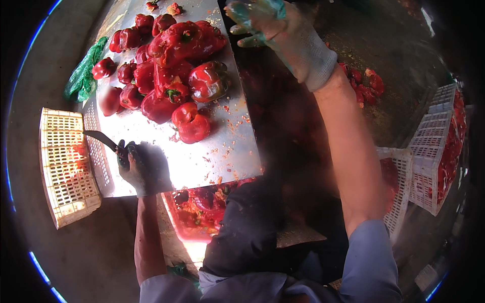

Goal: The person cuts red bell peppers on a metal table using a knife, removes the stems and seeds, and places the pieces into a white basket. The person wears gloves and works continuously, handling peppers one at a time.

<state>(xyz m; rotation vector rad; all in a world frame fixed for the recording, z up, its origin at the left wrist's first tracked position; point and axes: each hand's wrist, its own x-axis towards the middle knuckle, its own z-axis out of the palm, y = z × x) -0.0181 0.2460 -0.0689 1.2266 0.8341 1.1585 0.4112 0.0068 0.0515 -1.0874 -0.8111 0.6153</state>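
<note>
My left hand (132,166), in a light knitted glove with dark fingers, is closed around the handle of a knife. Its dark curved blade (100,138) points left over the metal table's perforated edge. My right hand (273,30), in a stained white and green glove, is raised beyond the table's right edge with fingers spread and nothing seen in it. Between the hands, red bell peppers (163,72) lie heaped on the sheet-metal table (235,159). One red pepper (191,123) sits at the near side of the heap, and seeds are scattered over the metal.
A yellowish plastic crate (64,166) stands left of the table, near a green mesh bag (85,72). Below the near edge is a tub of pepper pieces (201,208). White crates (432,151) holding red peppers stand at right. More red pieces (367,87) lie on the floor.
</note>
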